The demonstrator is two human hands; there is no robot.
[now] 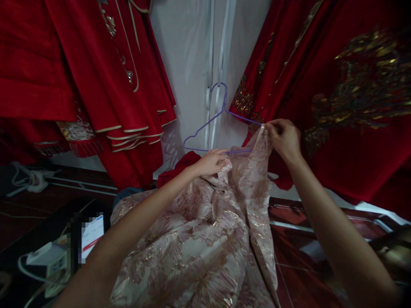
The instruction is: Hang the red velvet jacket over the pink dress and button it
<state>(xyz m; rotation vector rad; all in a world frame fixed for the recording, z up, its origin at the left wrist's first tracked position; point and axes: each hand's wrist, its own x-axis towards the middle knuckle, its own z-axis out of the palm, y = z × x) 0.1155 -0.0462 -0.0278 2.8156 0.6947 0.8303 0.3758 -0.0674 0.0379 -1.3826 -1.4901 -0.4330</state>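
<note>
A pale pink dress with a shiny floral pattern spreads below both hands. Its right shoulder hangs over the right end of a thin purple clothes hanger, whose hook points up. At that shoulder, my right hand pinches the dress between thumb and fingers. My left hand is closed on the dress's other shoulder, beneath the hanger's bottom bar. The hanger's left end is bare. Folds hide the lower part of the dress.
Red garments with pale piping hang at the left. Red garments with gold embroidery hang at the right. Behind the hanger stands a pale wall. At lower left are a lit screen and a white power strip with cables.
</note>
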